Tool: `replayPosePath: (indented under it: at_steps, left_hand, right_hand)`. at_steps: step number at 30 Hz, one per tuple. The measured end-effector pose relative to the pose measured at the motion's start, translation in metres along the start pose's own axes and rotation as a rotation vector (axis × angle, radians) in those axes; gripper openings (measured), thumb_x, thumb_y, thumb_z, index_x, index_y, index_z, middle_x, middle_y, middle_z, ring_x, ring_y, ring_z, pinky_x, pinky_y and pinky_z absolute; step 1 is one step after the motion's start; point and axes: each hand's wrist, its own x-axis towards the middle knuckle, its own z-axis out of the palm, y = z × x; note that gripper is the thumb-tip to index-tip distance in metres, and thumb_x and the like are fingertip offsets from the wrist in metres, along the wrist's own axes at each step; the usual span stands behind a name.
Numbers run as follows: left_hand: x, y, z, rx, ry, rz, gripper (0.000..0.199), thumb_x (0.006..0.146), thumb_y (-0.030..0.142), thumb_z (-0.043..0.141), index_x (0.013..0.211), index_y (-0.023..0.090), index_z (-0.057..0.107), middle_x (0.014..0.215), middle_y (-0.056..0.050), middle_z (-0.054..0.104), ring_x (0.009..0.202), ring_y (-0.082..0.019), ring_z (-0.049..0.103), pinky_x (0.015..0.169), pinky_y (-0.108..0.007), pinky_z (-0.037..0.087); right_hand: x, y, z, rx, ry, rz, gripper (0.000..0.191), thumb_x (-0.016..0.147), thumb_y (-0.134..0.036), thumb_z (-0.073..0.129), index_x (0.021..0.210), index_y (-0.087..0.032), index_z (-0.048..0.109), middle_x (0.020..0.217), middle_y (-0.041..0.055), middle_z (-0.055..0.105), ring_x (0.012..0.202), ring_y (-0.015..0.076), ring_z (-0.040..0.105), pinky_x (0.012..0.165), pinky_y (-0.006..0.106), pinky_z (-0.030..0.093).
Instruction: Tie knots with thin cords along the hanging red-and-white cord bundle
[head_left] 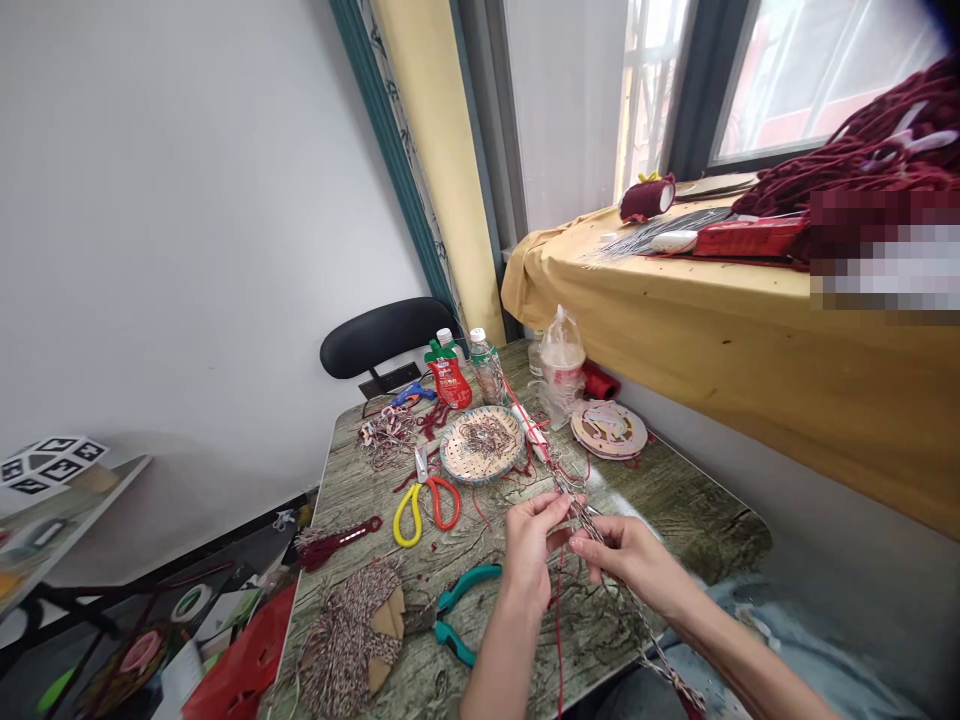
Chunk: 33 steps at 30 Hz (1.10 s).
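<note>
My left hand (534,535) pinches a bundle of thin mottled cords (574,490) over the table's front right. Close beside it, my right hand (621,550) has its thumb and fingers closed on the same strands, a little lower. The cords run taut up toward a bottle (486,365) and trail down past my right wrist to my lap. A red cord (559,625) hangs below my left hand. Left of my hands lie scissors (427,495) with yellow and red handles, and teal-handled pliers (465,590), partly behind my left forearm. What sits exactly between the fingertips is hidden.
A woven plate (450,458) with thread scraps stands mid-table. Behind it are a red pouch (452,380) and a bagged cup (562,360). Mottled yarn wound on card (352,640) lies front left. To the right, a cloth-covered ledge (675,330) carries dark red cord (862,160).
</note>
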Motion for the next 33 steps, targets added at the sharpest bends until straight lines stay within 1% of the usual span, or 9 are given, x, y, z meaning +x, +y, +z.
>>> replayPosePath:
  at_steps: [2, 4, 8, 12, 16, 22, 25, 30, 33]
  left_hand:
    - [-0.001, 0.001, 0.0, -0.005, -0.018, -0.002, 0.027, 0.061, 0.035, 0.065, 0.074, 0.011, 0.066, 0.072, -0.007, 0.064, 0.058, -0.011, 0.053, 0.055, -0.022, 0.041]
    - [-0.002, 0.002, -0.001, -0.016, -0.019, -0.013, 0.027, 0.06, 0.036, 0.066, 0.072, 0.012, 0.065, 0.069, -0.006, 0.063, 0.061, -0.012, 0.054, 0.056, -0.023, 0.042]
    - [-0.005, 0.003, -0.003, -0.047, -0.002, -0.052, 0.03, 0.057, 0.034, 0.069, 0.076, 0.012, 0.065, 0.072, -0.007, 0.064, 0.067, -0.014, 0.057, 0.062, -0.025, 0.043]
    - [-0.006, 0.001, -0.004, -0.049, 0.026, -0.087, 0.03, 0.052, 0.027, 0.073, 0.075, 0.011, 0.064, 0.072, -0.007, 0.064, 0.063, -0.013, 0.057, 0.059, -0.023, 0.043]
    - [-0.005, -0.003, -0.003, -0.056, 0.022, -0.071, 0.03, 0.051, 0.021, 0.073, 0.076, 0.01, 0.063, 0.073, -0.007, 0.064, 0.062, -0.012, 0.057, 0.058, -0.022, 0.042]
    - [-0.005, -0.005, -0.003, -0.074, 0.027, -0.068, 0.031, 0.05, 0.021, 0.074, 0.077, 0.01, 0.063, 0.074, -0.007, 0.064, 0.059, -0.01, 0.056, 0.058, -0.021, 0.043]
    - [-0.005, -0.005, -0.002, -0.055, 0.021, -0.075, 0.029, 0.053, 0.024, 0.072, 0.077, 0.011, 0.063, 0.072, -0.006, 0.064, 0.058, -0.01, 0.055, 0.057, -0.021, 0.043]
    - [-0.004, -0.006, -0.003, 0.007, 0.058, -0.045, 0.03, 0.054, 0.033, 0.071, 0.073, 0.011, 0.063, 0.063, -0.003, 0.061, 0.053, -0.009, 0.054, 0.054, -0.022, 0.042]
    - [-0.003, -0.007, -0.005, 0.017, 0.073, -0.003, 0.03, 0.051, 0.033, 0.072, 0.069, 0.011, 0.062, 0.061, -0.002, 0.06, 0.051, -0.009, 0.053, 0.055, -0.022, 0.043]
  right_hand:
    - [0.0, -0.001, -0.005, -0.032, -0.033, -0.012, 0.038, 0.07, -0.052, 0.051, 0.063, -0.015, 0.055, 0.054, -0.0018, 0.05, 0.048, 0.0083, 0.037, 0.045, 0.02, 0.027]
    - [0.002, -0.001, -0.012, -0.062, -0.025, -0.005, 0.039, 0.073, -0.053, 0.047, 0.066, -0.015, 0.056, 0.059, -0.0009, 0.051, 0.049, 0.009, 0.039, 0.044, 0.02, 0.029]
    - [0.005, -0.002, -0.021, -0.13, 0.058, -0.036, 0.04, 0.077, -0.051, 0.042, 0.058, -0.016, 0.051, 0.051, -0.0037, 0.042, 0.048, 0.0085, 0.035, 0.044, 0.02, 0.027]
    - [0.005, 0.0, -0.024, -0.22, 0.072, -0.077, 0.038, 0.077, -0.047, 0.044, 0.054, -0.017, 0.05, 0.049, -0.0047, 0.038, 0.047, 0.0086, 0.033, 0.044, 0.021, 0.025]
    - [0.004, 0.002, -0.023, -0.267, 0.094, -0.084, 0.037, 0.079, -0.044, 0.041, 0.06, -0.017, 0.055, 0.051, -0.0029, 0.045, 0.051, 0.011, 0.04, 0.047, 0.021, 0.029]
    - [-0.003, -0.005, -0.023, -0.392, 0.261, -0.157, 0.035, 0.08, -0.041, 0.04, 0.064, -0.018, 0.061, 0.064, 0.002, 0.054, 0.06, 0.0146, 0.049, 0.054, 0.022, 0.036]
    - [-0.005, -0.008, -0.025, -0.374, 0.276, -0.148, 0.035, 0.08, -0.041, 0.039, 0.069, -0.018, 0.062, 0.067, 0.0026, 0.054, 0.059, 0.0142, 0.049, 0.051, 0.022, 0.036]
    - [-0.004, -0.007, -0.023, -0.277, 0.267, -0.06, 0.031, 0.078, -0.04, 0.043, 0.064, -0.017, 0.057, 0.053, -0.0016, 0.047, 0.047, 0.01, 0.04, 0.041, 0.02, 0.03]
    - [-0.002, -0.006, -0.02, -0.185, 0.25, -0.013, 0.028, 0.076, -0.039, 0.044, 0.064, -0.016, 0.056, 0.051, -0.0029, 0.045, 0.043, 0.0077, 0.036, 0.039, 0.019, 0.028]
